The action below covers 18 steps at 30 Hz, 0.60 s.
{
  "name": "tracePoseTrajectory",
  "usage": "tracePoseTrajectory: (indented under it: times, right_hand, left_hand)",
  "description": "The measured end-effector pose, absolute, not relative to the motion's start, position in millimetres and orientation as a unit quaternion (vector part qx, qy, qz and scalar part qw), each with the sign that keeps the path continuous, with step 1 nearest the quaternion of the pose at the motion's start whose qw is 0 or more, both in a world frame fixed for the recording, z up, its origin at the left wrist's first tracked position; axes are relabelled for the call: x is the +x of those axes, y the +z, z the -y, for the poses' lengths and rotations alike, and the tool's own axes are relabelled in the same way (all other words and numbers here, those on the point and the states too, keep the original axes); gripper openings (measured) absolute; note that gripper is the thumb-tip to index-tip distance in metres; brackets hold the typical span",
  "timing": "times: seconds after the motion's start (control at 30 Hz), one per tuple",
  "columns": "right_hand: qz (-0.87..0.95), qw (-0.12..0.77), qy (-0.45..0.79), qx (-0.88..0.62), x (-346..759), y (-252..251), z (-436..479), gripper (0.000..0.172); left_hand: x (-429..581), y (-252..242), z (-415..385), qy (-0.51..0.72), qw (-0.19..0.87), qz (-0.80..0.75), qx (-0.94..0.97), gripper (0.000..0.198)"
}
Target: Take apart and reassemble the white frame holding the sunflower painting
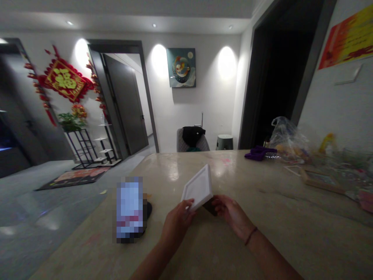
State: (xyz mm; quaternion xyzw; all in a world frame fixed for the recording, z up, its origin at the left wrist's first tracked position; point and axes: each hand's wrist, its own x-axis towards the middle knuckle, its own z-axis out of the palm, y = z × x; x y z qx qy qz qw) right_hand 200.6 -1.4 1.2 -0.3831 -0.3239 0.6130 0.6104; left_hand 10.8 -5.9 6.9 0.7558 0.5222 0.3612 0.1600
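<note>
Two bare hands were working a white frame (199, 186) up over the near-middle of the table (239, 179), tilted, w/ its recessed face showing. Left hand (176, 223) had the lower-left corner pinched, thumb on the front, other fingers mostly hidden behind it. Right hand (233, 216) was at the lower-right corner, fingers curled in by a dark brown piece (210, 208) sticking out under the frame; tbh couldn't tell if it gripped that or just touched it. Thin dark band (250, 236) on the right wrist btw.

Pixelated screen (130, 208) stood left of the left hand, no idea what was on it. Far right had the clutter: purple cloth (258, 153), clear plastic bag (287, 136) right next to it, then a wood-colored frame (320, 181) lying flat closer in, plus some stuff too blurry to ID. Beyond the table's far edge: gray chair (180, 140) w/ a black garment (192, 135) over it, and a roundish stool (224, 142) near that.
</note>
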Motion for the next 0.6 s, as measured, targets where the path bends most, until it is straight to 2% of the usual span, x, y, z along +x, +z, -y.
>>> tracePoseTrajectory:
  times: [0.13, 0.33, 0.47, 0.6]
  right_hand:
    - [0.363, 0.627, 0.54, -0.428, 204.1, -0.5, -1.4, 0.03]
    - [0.355, 0.667, 0.457, -0.469, 218.0, 6.2, 0.5, 0.028]
    - [0.344, 0.635, 0.502, -0.476, 213.2, 0.1, 0.4, 0.024]
    - [0.341, 0.525, 0.615, -0.479, 195.5, -2.4, 6.7, 0.03]
  left_hand:
    - [13.2, 4.5, 3.7, 0.416, 0.23, -0.501, 0.723, 0.013]
    - [14.2, 9.7, 3.5, 0.483, 0.264, -0.5, 0.669, 0.02]
    - [14.3, 15.6, 5.5, 0.52, 0.286, -0.499, 0.632, 0.023]
    - [15.9, 19.1, 7.1, 0.533, 0.31, -0.49, 0.616, 0.027]
